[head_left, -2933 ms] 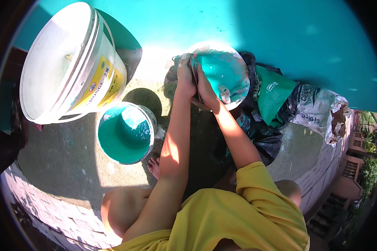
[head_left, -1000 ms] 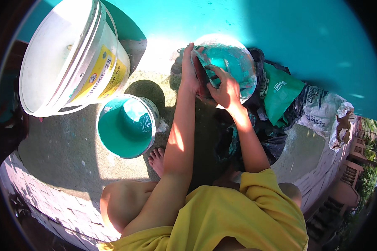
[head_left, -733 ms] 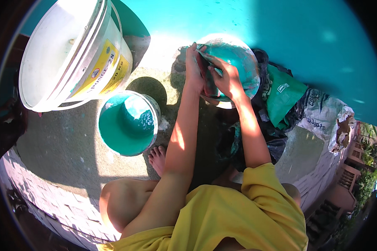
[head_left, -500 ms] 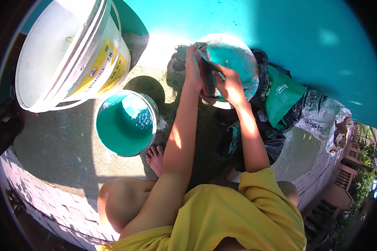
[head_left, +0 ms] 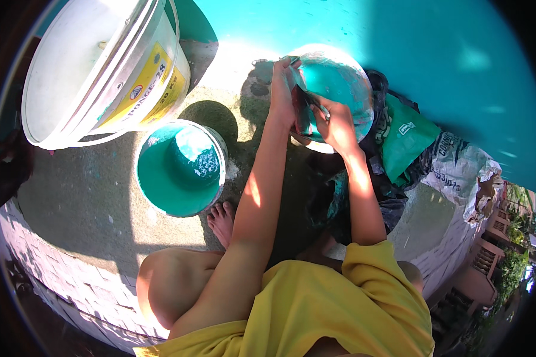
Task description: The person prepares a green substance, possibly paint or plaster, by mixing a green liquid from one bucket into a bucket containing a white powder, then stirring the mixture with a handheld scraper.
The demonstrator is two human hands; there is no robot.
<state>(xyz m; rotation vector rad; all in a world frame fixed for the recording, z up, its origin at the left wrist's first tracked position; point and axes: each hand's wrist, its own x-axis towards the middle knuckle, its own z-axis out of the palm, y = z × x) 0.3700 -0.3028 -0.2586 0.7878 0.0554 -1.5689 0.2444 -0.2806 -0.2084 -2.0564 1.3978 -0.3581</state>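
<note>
Right hand [head_left: 339, 126], straight-fingered 2.9 s ago, has curled, its hold unclear. Left hand [head_left: 283, 100] grips a flat, dark-reddish slab [head_left: 302, 112] over the left edge of a round, teal-smeared white basin [head_left: 342, 83].

A loose yellow short-sleeved shirt [head_left: 333, 294] is worn, hands [head_left: 341, 128] and foot [head_left: 221, 225] bare.

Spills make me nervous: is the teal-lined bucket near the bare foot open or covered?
Open: no lid covers the teal-lined bucket, and its inner wall shows.
</note>
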